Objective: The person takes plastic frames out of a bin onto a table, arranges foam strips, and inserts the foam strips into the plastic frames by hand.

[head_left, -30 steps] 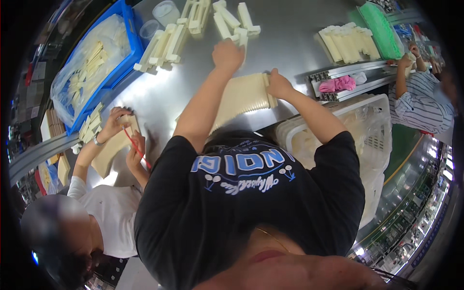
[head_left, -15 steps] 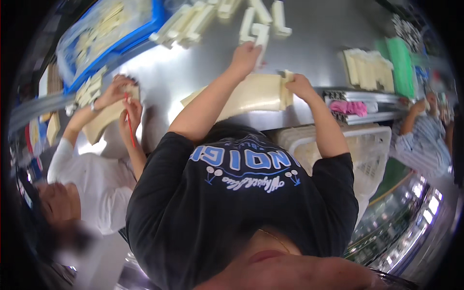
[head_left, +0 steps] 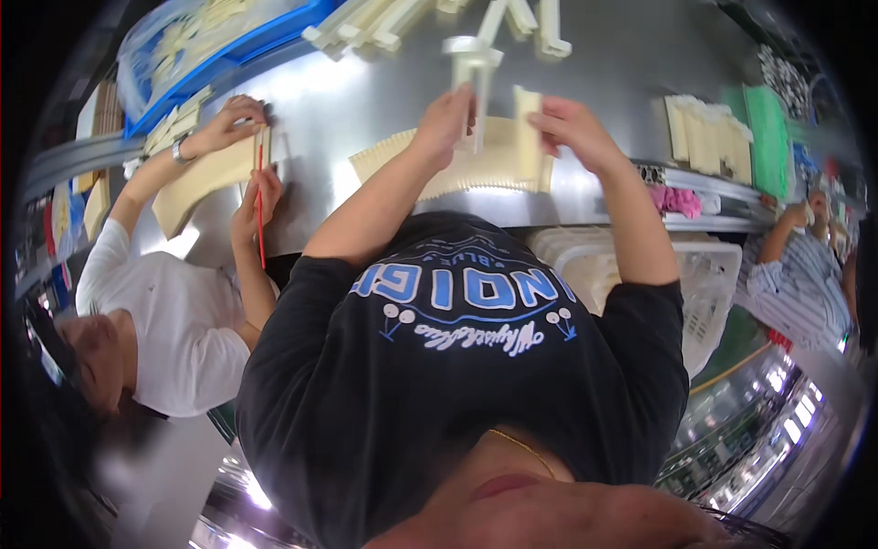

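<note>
My left hand (head_left: pixel 445 126) is closed round a white channel-shaped plastic piece (head_left: pixel 472 59), held upright above the metal table and blurred by motion. Close to its right, my right hand (head_left: pixel 574 133) pinches a flat cream strip (head_left: pixel 528 137) between thumb and fingers. The two pieces are side by side with a small gap between them. Beneath both hands, a long row of similar cream strips (head_left: pixel 393 163) lies tightly packed along the table's near edge. My left forearm hides part of that row.
Several long white pieces (head_left: pixel 373 26) lie at the far side. A blue tray (head_left: pixel 240 62) lined with plastic stands far left. A co-worker's hand (head_left: pixel 261 197) holds a red tool (head_left: pixel 261 229) at left. More cream pieces (head_left: pixel 709 137) stand right; a white basket (head_left: pixel 722 302) is near right.
My right hand has lifted a cream strip off the right end of the row and moved up and left toward my left hand. The left hand still holds the white piece.
</note>
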`<move>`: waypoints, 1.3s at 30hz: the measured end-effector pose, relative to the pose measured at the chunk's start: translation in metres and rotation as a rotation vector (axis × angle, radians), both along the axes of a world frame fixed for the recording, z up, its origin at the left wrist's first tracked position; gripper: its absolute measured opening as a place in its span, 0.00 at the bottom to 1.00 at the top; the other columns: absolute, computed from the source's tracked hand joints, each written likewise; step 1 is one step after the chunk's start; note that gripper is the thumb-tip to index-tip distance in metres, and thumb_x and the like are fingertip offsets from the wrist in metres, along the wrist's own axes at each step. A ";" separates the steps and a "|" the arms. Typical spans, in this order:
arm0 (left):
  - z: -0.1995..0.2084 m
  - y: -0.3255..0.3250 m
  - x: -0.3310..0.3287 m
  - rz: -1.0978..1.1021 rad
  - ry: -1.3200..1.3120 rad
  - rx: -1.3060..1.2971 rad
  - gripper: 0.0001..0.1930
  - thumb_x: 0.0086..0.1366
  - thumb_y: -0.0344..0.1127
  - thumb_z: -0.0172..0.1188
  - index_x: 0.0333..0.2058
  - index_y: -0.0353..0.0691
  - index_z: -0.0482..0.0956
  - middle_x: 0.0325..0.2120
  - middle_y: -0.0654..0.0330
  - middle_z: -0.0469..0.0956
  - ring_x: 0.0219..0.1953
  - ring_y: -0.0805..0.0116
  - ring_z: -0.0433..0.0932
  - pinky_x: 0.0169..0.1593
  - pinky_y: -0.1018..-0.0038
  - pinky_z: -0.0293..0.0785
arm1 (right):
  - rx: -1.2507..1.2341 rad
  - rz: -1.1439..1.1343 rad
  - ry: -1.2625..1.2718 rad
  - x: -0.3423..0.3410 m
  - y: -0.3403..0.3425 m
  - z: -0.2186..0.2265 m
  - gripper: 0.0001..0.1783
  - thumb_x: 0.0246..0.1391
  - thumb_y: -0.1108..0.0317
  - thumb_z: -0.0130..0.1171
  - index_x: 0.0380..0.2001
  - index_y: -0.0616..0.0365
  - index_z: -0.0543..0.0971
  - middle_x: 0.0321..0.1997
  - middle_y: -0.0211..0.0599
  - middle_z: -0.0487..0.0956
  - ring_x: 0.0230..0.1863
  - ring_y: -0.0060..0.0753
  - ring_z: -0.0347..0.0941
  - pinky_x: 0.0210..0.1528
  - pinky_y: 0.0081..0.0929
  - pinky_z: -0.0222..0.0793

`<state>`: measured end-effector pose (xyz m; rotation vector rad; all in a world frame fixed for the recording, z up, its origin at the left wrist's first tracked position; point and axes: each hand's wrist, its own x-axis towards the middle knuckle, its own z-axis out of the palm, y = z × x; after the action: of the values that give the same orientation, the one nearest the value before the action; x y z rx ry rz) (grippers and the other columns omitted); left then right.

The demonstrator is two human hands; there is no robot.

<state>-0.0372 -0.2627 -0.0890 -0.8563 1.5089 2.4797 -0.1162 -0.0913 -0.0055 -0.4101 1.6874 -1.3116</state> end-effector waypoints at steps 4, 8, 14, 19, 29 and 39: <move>0.029 0.011 0.001 0.027 0.015 0.084 0.14 0.63 0.41 0.42 0.38 0.37 0.67 0.26 0.60 0.70 0.28 0.72 0.71 0.30 0.76 0.69 | -0.140 -0.117 -0.070 0.011 -0.027 -0.012 0.10 0.49 0.66 0.51 0.30 0.62 0.73 0.18 0.28 0.71 0.16 0.16 0.65 0.15 0.14 0.59; 0.022 0.010 0.007 -0.050 0.258 -0.211 0.11 0.64 0.39 0.39 0.37 0.36 0.60 0.22 0.58 0.69 0.20 0.73 0.70 0.21 0.80 0.67 | -0.190 -0.238 -0.015 0.022 -0.042 -0.006 0.10 0.49 0.67 0.50 0.32 0.63 0.73 0.20 0.30 0.73 0.16 0.17 0.67 0.14 0.15 0.61; 0.039 0.012 0.011 -0.017 0.290 -0.004 0.18 0.65 0.46 0.32 0.42 0.38 0.58 0.21 0.57 0.69 0.20 0.72 0.70 0.22 0.79 0.67 | -0.133 -0.332 0.346 0.037 -0.054 -0.012 0.13 0.48 0.72 0.51 0.39 0.64 0.67 0.21 0.32 0.73 0.15 0.17 0.65 0.14 0.16 0.60; 0.030 0.008 0.011 -0.050 0.392 -0.049 0.21 0.66 0.48 0.28 0.46 0.38 0.59 0.30 0.58 0.68 0.29 0.73 0.69 0.33 0.76 0.68 | -0.148 -0.403 0.657 0.042 -0.057 -0.003 0.22 0.48 0.73 0.50 0.46 0.61 0.55 0.19 0.35 0.72 0.16 0.22 0.67 0.16 0.19 0.61; 0.019 0.005 0.011 -0.031 0.433 -0.086 0.22 0.66 0.48 0.28 0.48 0.39 0.58 0.38 0.60 0.65 0.40 0.75 0.63 0.45 0.79 0.60 | -0.070 -0.301 1.018 0.047 -0.062 -0.010 0.22 0.48 0.72 0.52 0.45 0.63 0.58 0.18 0.35 0.72 0.18 0.22 0.69 0.21 0.20 0.63; 0.026 0.003 0.004 -0.037 0.424 -0.165 0.23 0.65 0.51 0.27 0.49 0.40 0.57 0.40 0.57 0.65 0.42 0.72 0.65 0.45 0.77 0.62 | -0.193 -0.435 0.964 0.046 -0.062 -0.014 0.23 0.47 0.74 0.53 0.46 0.62 0.59 0.19 0.34 0.72 0.18 0.20 0.69 0.20 0.18 0.63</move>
<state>-0.0328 -0.2595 -0.0632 -0.3224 1.8544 2.6548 -0.0703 -0.1530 -0.0195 -0.9326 2.5467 -1.7476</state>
